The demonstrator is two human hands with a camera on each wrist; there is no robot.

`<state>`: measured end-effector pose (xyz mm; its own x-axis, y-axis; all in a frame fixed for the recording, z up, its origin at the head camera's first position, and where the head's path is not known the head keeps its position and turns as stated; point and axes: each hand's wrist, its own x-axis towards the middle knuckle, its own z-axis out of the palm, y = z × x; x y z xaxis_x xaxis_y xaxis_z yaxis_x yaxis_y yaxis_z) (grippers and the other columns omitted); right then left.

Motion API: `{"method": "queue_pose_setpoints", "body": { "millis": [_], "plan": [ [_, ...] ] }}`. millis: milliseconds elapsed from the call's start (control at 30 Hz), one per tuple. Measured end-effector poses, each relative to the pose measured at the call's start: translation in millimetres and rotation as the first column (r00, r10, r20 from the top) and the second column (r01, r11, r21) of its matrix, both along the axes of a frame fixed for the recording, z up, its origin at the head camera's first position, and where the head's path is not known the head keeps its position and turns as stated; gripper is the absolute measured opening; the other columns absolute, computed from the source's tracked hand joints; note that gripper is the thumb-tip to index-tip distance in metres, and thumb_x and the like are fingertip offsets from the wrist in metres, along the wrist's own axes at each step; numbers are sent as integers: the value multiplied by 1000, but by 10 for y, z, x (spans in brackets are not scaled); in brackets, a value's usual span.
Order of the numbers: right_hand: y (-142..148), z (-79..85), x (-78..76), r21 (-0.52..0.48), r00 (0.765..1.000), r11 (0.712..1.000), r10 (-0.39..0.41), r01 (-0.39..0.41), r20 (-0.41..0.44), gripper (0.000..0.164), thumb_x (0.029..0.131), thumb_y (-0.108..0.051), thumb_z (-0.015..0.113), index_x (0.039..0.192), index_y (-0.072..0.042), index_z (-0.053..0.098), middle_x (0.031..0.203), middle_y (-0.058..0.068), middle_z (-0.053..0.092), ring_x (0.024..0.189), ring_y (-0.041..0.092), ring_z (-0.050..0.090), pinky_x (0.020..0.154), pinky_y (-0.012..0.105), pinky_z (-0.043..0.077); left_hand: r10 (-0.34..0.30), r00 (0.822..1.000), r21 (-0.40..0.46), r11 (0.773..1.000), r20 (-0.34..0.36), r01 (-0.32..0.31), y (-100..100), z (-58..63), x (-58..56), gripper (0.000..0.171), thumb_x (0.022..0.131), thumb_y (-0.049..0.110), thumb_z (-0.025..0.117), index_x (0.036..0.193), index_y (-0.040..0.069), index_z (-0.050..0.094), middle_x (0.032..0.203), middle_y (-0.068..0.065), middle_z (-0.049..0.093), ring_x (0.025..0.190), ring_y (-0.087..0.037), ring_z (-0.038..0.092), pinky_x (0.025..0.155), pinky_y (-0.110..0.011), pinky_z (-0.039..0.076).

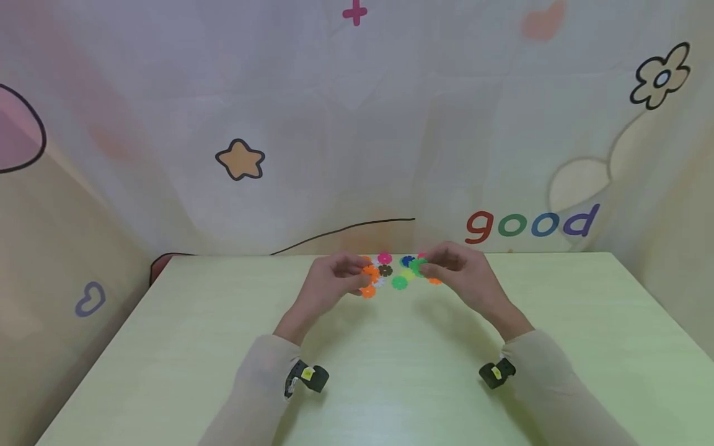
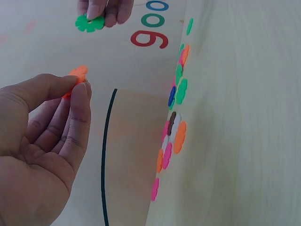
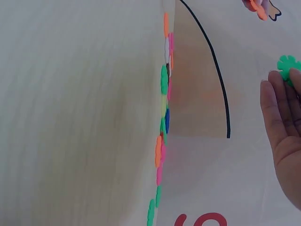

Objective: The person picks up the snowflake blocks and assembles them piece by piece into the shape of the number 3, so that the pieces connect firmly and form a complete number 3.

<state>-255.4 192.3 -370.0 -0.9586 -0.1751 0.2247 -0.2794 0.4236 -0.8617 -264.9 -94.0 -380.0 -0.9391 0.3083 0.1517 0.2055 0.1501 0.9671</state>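
My left hand (image 1: 329,284) pinches an orange notched plastic disc (image 2: 80,74), a snowflake-style building piece, between thumb and fingertips. Facing it, my right hand (image 1: 470,280) pinches a green disc of the same kind (image 3: 288,65). Both pieces are held up above the tabletop with a gap between them, as the left wrist view shows. Behind and below the hands lie several loose discs, among them a brown disc (image 1: 385,271), a pink disc (image 1: 384,258), a green disc (image 1: 399,283) and a dark blue disc (image 2: 171,96). My right hand hides some of the pile in the head view.
A pale wood-grain table (image 1: 379,384) spreads out below both forearms. Along its far edge hangs a printed cloth backdrop (image 1: 346,142) with a star, a flower and the word "good". Each sleeve has a small black camera strapped at the wrist.
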Motion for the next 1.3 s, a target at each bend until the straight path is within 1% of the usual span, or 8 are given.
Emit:
{"method": "queue_pose_setpoints", "body": {
  "millis": [100, 133, 333, 600, 833, 1000, 1200, 1300],
  "plan": [
    [-37, -7, 45, -18, 1000, 1000, 6, -6, -11, 22, 98, -23, 80, 114, -9, 75, 108, 6, 76, 100, 26, 74, 90, 32, 59, -6, 1000, 30, 1000, 9, 6, 34, 8, 48, 23, 96, 3, 77, 118, 1, 75, 103, -9, 77, 101, -49, 71, 87, -43, 64],
    [-52, -6, 60, -23, 1000, 1000, 6, -6, -12, 22, 98, -23, 81, 114, -8, 75, 109, 6, 76, 100, 26, 74, 89, 30, 60, -6, 1000, 37, 999, 12, 6, 41, 18, 64, 23, 96, 3, 77, 119, 2, 75, 104, -9, 77, 101, -48, 71, 86, -40, 64],
    [-127, -5, 119, -37, 999, 999, 23, -24, -23, 23, 96, -22, 83, 112, -8, 76, 108, 6, 76, 99, 25, 75, 88, 27, 60, -18, 999, 90, 996, 39, 14, 88, 65, 129, 24, 97, 4, 76, 120, 1, 75, 105, -11, 78, 98, -39, 75, 89, -44, 64],
    [-178, -27, 143, -62, 998, 997, 44, -48, -54, 18, 95, -19, 84, 109, -8, 78, 104, 4, 76, 98, 21, 77, 87, 29, 62, -24, 994, 176, 984, 109, 4, 151, 105, 180, 24, 97, 2, 75, 120, -3, 72, 103, -16, 76, 100, -47, 75, 86, -38, 64],
    [-217, -22, 169, -83, 995, 994, 60, -66, -75, 17, 95, -15, 83, 109, -7, 79, 106, 6, 75, 98, 20, 77, 88, 29, 62, -14, 991, 185, 983, 132, -11, 181, 125, 193, 22, 96, 2, 76, 116, -3, 70, 100, -17, 78, 96, -44, 76, 86, -42, 64],
    [-219, -26, 179, -116, 994, 990, 74, -83, -86, 15, 94, -12, 83, 107, -6, 79, 105, 6, 75, 96, 20, 77, 87, 29, 62, -6, 987, 196, 980, 162, -26, 205, 133, 192, 20, 95, 3, 78, 114, -2, 71, 100, -17, 78, 89, -35, 79, 87, -46, 64],
    [-230, -48, 181, -160, 991, 981, 90, -106, -102, 11, 93, -8, 84, 103, -5, 80, 102, 6, 77, 94, 22, 78, 87, 31, 63, -4, 986, 185, 982, 164, -27, 212, 124, 202, 18, 96, 4, 78, 111, -2, 73, 101, -17, 78, 93, -39, 78, 86, -41, 64],
    [-240, -49, 188, -153, 991, 983, 88, -103, -102, 12, 93, -10, 84, 103, -5, 81, 101, 6, 78, 92, 19, 78, 86, 30, 63, -6, 987, 187, 982, 159, -24, 203, 113, 201, 18, 96, 3, 79, 112, -3, 74, 102, -17, 78, 89, -34, 79, 87, -39, 64]
  ]
}}
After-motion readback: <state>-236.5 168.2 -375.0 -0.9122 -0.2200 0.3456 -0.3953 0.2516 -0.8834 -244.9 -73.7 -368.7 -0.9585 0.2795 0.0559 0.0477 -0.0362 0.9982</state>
